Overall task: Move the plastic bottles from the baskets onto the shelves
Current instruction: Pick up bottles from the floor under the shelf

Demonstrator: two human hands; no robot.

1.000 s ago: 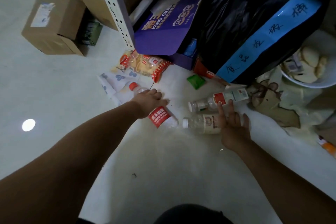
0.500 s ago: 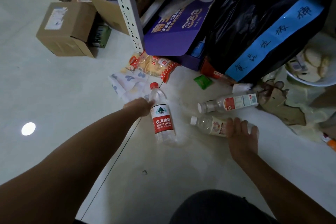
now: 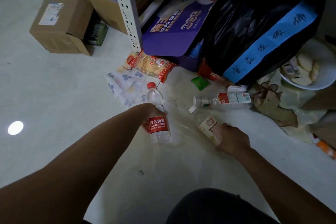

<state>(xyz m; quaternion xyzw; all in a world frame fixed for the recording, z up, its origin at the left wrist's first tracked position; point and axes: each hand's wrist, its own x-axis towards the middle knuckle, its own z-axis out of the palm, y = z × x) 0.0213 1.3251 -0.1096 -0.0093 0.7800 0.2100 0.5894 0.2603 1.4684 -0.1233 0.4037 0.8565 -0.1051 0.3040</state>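
My left hand [image 3: 147,114] grips a clear water bottle with a red cap and red label [image 3: 157,114], lifted upright above the white floor. My right hand [image 3: 233,138] is closed around the lower end of a clear bottle with a white cap and pale label [image 3: 204,122], tilted with its cap pointing up and left. A third clear bottle with a red-and-white label [image 3: 225,99] lies on its side on the floor just beyond. The white perforated shelf post [image 3: 128,11] stands at the back.
A black bag with a blue taped label [image 3: 263,23] fills the back right, a purple box [image 3: 174,31] beside it. Snack packets [image 3: 152,65], printed paper [image 3: 127,83] and a green sachet [image 3: 200,82] lie on the floor. Cardboard boxes [image 3: 61,25] stand back left, a white bowl [image 3: 309,67] far right.
My left hand has picked the red-label bottle off the floor and stood it upright. My right hand has closed on the pale-label bottle and tilted it up.
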